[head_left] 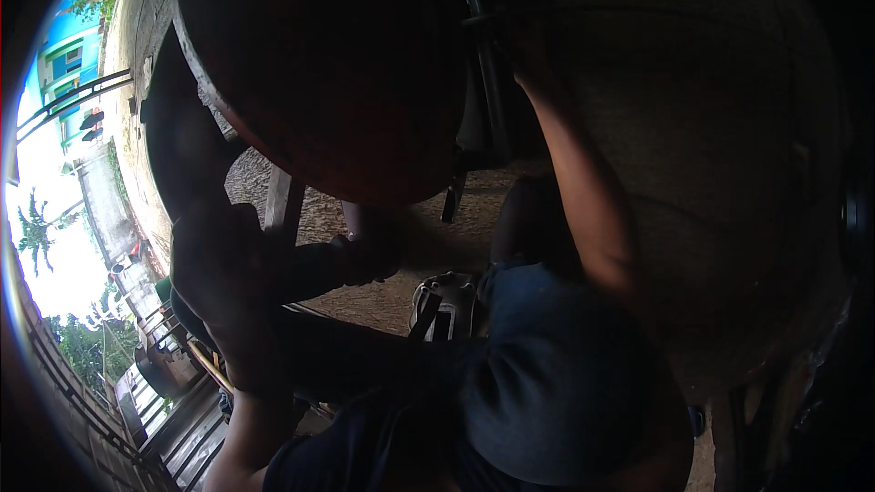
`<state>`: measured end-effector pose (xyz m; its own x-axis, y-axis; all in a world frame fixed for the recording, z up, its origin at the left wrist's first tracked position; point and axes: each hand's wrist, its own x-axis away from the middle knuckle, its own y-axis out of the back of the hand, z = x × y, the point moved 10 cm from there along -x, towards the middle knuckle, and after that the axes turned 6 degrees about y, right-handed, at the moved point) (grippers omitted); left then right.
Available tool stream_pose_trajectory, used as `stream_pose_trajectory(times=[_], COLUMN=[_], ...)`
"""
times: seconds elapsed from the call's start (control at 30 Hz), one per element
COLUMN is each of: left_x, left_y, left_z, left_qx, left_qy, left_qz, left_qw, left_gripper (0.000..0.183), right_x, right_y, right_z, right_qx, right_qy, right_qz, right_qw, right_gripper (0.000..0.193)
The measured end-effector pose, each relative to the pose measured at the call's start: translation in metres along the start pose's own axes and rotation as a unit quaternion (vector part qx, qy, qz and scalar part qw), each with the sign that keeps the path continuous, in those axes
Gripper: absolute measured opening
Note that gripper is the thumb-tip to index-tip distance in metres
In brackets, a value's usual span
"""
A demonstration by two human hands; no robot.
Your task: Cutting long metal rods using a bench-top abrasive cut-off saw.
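Observation:
A large round reddish-brown metal body with a pale rim fills the upper middle. My right arm reaches up past its right side. My right hand is beside a dark metal bar; deep shadow hides its fingers, and I cannot see whether it grips the bar. To the lower left of the round body, my left hand is a dark, fist-like outline. It looks closed, but what it holds is lost in shadow. A dark upright shape rises just above it.
A narrow support leg stands below the round body on rough ground. A shoe is near the middle, beside dark-clothed legs. At the left are slatted wood and a bright yard with a blue building.

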<state>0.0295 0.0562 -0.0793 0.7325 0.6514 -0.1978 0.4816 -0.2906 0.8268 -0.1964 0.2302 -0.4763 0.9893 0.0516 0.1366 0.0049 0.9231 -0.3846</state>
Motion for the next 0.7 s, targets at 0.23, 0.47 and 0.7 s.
stream_pose_trajectory(times=[0.23, 0.47, 0.7], left_x=[-0.006, 0.005, 0.006], left_y=[0.001, 0.008, 0.011], left_z=[-0.005, -0.011, -0.017], left_qx=[-0.056, -0.108, -0.167], left_qy=[-0.038, -0.076, -0.114], left_qz=[-0.001, 0.002, 0.000], left_qw=[0.998, 0.991, 0.979], left_gripper=[0.019, 0.017, 0.015], right_x=[-0.005, -0.003, -0.002], right_y=[-0.011, 0.004, -0.008], right_z=[-0.005, -0.008, 0.001], right_qx=[0.003, 0.041, 0.020], right_qy=[-0.016, -0.044, -0.040], right_qz=[0.100, 0.037, 0.096], right_qw=[0.995, 0.998, 0.994], right_gripper=[0.019, 0.020, 0.022])
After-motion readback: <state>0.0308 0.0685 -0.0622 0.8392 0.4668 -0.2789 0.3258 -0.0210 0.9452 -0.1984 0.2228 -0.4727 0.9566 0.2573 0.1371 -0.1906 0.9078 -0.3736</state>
